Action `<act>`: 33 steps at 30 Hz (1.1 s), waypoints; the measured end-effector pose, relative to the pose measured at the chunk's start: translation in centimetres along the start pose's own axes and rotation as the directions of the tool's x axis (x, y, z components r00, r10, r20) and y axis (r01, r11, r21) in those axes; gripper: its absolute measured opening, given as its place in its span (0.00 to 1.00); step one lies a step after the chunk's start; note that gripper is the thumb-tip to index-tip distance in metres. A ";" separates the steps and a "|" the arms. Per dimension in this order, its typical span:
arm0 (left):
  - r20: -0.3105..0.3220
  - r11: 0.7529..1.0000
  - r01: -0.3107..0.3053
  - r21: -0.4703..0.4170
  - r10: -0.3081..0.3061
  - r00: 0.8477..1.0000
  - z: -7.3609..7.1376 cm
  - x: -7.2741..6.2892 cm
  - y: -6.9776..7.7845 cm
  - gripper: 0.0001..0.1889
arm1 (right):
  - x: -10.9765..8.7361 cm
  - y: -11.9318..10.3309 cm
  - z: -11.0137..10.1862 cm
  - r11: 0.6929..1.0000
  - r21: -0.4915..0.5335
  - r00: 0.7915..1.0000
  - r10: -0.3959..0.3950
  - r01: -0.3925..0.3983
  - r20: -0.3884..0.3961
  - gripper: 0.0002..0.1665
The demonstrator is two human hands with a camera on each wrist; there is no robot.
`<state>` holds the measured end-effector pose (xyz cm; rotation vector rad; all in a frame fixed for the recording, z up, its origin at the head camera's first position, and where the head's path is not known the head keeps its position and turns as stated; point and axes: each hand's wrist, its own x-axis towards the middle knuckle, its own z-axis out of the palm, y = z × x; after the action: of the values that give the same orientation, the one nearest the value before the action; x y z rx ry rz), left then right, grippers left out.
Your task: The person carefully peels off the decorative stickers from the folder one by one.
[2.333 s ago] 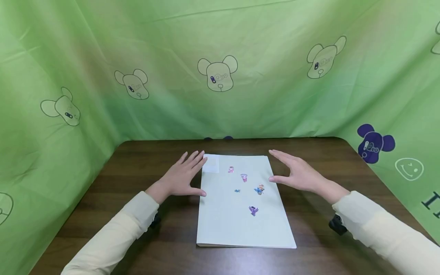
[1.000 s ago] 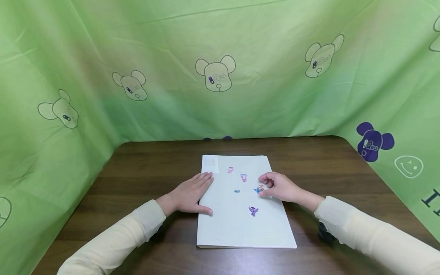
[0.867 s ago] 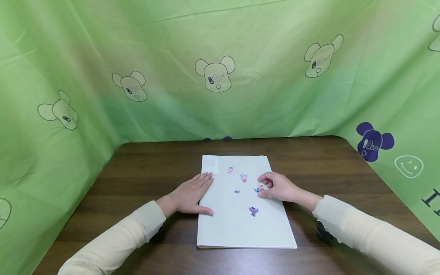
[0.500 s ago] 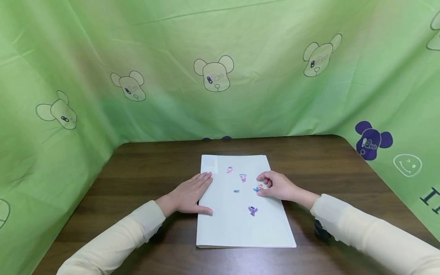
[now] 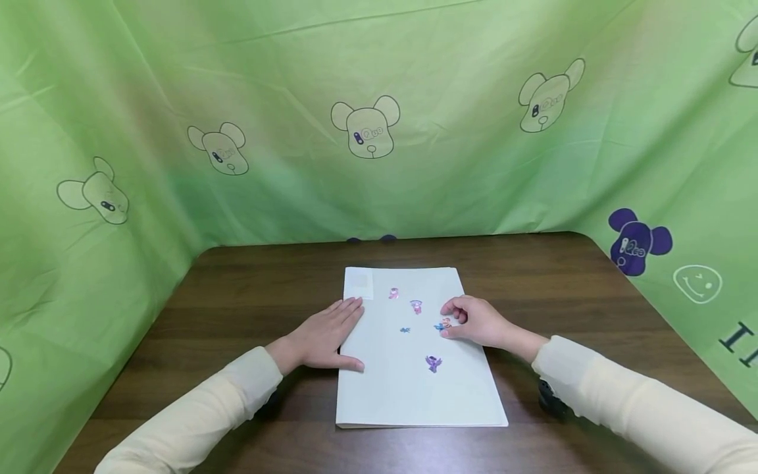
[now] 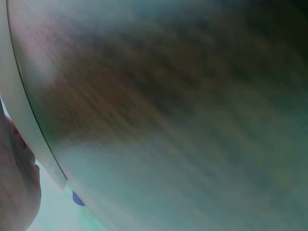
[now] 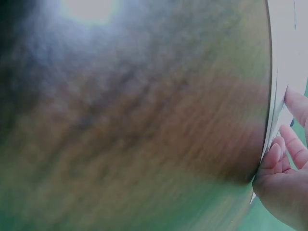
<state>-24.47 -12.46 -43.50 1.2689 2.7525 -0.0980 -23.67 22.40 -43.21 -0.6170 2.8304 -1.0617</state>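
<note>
A white, flat, booklet-like stack [image 5: 414,395] lies on the table, with several small cartoon stickers on it. My left hand [image 5: 322,336] rests on its left edge, fingers extended and thumb out to the side. Over the right side is my right hand [image 5: 480,321], its thumb touching a blue and orange sticker [image 5: 439,326] that it partly covers. A gap shows between thumb and index finger; the other fingers bend loosely. Pink stickers [image 5: 417,307] lie further back, a small blue sticker [image 5: 405,330] in the middle, and a purple sticker [image 5: 433,363] nearer the front.
The dark wooden table [image 5: 254,283] extends around the stack. A pale square patch [image 5: 358,283] marks the stack's back left corner. Green cloth [image 5: 284,197] printed with bear heads hangs behind and at both sides.
Both hands started raised beside the stack. The left came down onto its left edge; the right moved in over the blue and orange sticker. Over the last second both hands hardly move.
</note>
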 end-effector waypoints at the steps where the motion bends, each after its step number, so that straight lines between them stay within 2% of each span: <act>1: 0.001 1.000 0.001 -0.002 -0.001 1.000 0.0 0.0 0.0 0.59 | 0.0 -0.1 0.0 1.000 -0.001 1.000 -0.001 0.001 -0.003 0.18; 13: -0.006 1.000 -0.001 -0.012 0.001 1.000 0.0 0.0 0.0 0.59 | -0.2 -0.3 0.2 1.000 0.005 1.000 0.007 -0.007 -0.011 0.16; 27: -0.003 1.000 0.002 -0.004 -0.002 1.000 0.0 0.0 -0.1 0.60 | 0.1 0.3 0.1 1.000 -0.013 0.999 -0.028 0.027 -0.025 0.11; 33: -0.010 1.000 -0.001 -0.014 0.001 1.000 0.0 -0.1 -0.1 0.60 | 0.3 0.1 0.2 1.000 0.019 1.000 -0.018 0.018 -0.026 0.09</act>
<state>-24.50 -12.65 -43.45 1.2710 2.7554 -0.0730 -23.93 22.29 -43.40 -0.6331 2.8383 -1.1056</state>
